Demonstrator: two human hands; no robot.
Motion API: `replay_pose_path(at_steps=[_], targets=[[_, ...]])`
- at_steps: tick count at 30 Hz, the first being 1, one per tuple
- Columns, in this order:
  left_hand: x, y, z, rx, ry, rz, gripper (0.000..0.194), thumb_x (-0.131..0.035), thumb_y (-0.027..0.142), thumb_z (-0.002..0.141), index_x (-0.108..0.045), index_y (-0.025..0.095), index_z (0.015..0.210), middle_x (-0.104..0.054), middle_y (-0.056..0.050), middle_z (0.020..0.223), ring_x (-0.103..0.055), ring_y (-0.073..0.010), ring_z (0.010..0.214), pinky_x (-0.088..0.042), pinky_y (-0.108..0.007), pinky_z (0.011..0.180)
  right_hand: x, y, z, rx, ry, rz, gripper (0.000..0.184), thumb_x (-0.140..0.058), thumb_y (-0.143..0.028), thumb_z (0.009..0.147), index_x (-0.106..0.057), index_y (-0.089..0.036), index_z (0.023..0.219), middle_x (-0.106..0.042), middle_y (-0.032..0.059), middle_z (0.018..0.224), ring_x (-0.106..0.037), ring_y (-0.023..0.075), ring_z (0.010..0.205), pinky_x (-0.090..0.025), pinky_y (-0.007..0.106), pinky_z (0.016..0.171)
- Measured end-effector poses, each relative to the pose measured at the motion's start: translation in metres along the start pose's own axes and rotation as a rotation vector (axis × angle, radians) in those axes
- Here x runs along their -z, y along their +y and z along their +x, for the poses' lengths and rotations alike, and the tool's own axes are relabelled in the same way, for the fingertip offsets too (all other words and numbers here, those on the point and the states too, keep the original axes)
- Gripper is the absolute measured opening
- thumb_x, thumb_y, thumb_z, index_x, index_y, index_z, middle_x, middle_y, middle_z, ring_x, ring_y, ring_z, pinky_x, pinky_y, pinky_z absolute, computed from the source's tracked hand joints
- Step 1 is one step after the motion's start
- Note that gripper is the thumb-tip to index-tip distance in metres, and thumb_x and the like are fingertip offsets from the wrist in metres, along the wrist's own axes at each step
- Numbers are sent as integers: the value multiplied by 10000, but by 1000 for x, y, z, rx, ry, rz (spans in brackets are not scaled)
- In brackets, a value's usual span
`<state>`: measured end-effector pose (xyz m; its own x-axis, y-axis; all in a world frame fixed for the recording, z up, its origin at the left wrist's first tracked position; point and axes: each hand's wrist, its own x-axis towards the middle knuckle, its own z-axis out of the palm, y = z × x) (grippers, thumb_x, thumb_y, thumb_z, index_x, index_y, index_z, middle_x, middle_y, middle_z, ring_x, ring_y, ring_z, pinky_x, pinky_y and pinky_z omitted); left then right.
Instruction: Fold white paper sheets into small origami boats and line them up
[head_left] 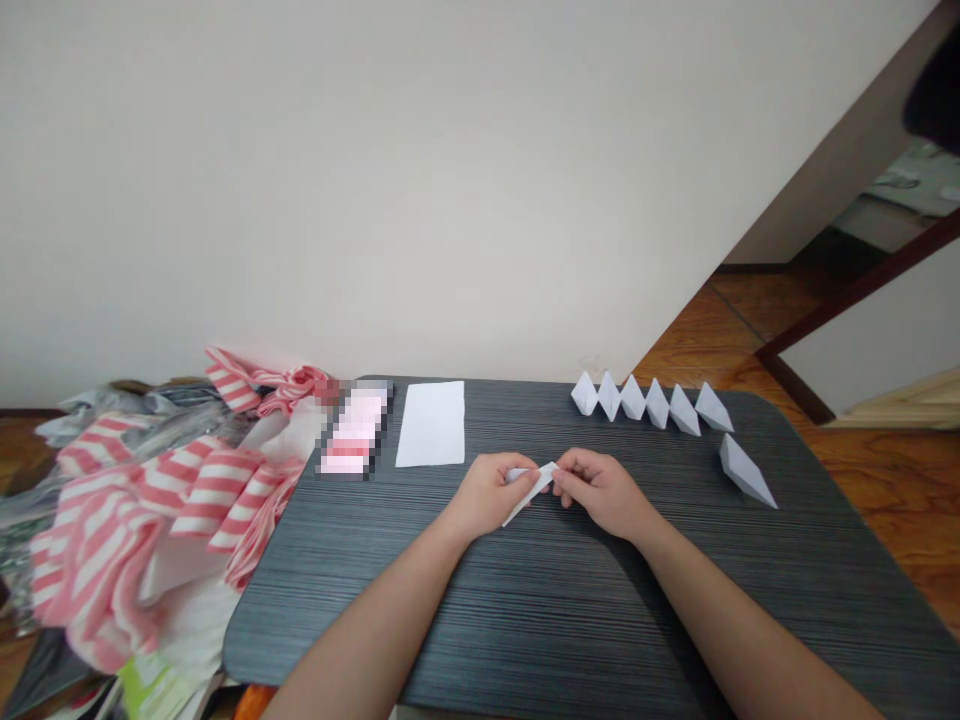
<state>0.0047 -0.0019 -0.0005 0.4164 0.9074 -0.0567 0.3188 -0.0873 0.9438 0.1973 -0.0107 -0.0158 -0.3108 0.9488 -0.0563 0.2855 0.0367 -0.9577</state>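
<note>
A narrow folded piece of white paper [529,494] is held slantwise above the middle of the dark table [540,620]. My left hand [496,492] pinches it between thumb and fingers along its left side. At its upper right end, my right hand [596,488] grips the tip with thumb and fingertips closed. The fingers cover part of the folds. Several folded white paper boats [632,398] stand in a row at the table's back right. One more paper boat [746,470] lies apart, nearer the right edge.
White paper sheets [431,424] lie flat at the back left, beside a pixelated phone-like object [356,430]. Left of the table is a pile of pink-and-white striped cloth [150,510] and plastic bags. A pale wall [450,180] rises behind; wooden floor [697,330] shows at right.
</note>
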Motion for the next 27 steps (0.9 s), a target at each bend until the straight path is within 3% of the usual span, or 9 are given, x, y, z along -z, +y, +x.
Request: replay_pose_path(at_steps=[9, 20, 27], targets=[[1, -3, -1, -2, -34, 1, 332, -458, 388, 841, -684, 152, 783, -617, -13, 644, -457, -89, 522, -312, -190, 476, -1, 2, 1, 74, -25, 61, 164, -537, -303, 844, -610, -173, 910, -641, 28, 758, -558, 123, 609, -458, 251, 595], [1, -5, 0, 77, -69, -175, 332, -483, 401, 829, -668, 127, 798, -656, -46, 689, -491, -90, 532, -342, -183, 483, 3, 1, 0, 230, -34, -39, 162, -509, -210, 868, -663, -182, 908, -605, 33, 758, -561, 117, 610, -453, 251, 587], [1, -5, 0, 77, -78, -194, 334, -486, 407, 828, -663, 125, 808, -680, -60, 738, -526, -104, 565, -369, -193, 510, 2, 6, 1, 259, -34, -51, 164, -503, -198, 872, -665, -182, 894, -612, 33, 734, -548, 112, 572, -447, 243, 535]])
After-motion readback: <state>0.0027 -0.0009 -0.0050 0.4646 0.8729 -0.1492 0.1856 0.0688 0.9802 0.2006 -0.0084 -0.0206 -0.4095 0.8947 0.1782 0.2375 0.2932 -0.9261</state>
